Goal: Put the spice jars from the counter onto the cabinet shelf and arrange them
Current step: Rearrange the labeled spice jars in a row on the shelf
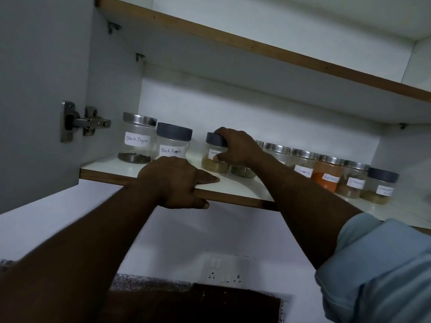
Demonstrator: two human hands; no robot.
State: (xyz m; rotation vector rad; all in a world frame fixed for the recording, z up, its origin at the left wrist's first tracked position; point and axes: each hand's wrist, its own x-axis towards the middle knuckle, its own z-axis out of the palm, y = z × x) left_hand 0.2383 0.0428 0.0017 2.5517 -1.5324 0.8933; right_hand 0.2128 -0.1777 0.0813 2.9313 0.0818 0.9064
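My right hand grips a grey-lidded jar of tan powder, its label partly hidden, standing on the white cabinet shelf. My left hand holds the shelf's front edge, thumb underneath. Two "Black Pepper" jars stand at the left: one with a steel lid, one with a grey lid. To the right of my arm runs a row of several jars, among them a red powder jar and a grey-lidded one. Another jar sits half hidden under my right hand.
An upper shelf with a wooden edge hangs above. The open cabinet door with a metal hinge stands at the left. Below, a wall socket panel and a dark counter are in view.
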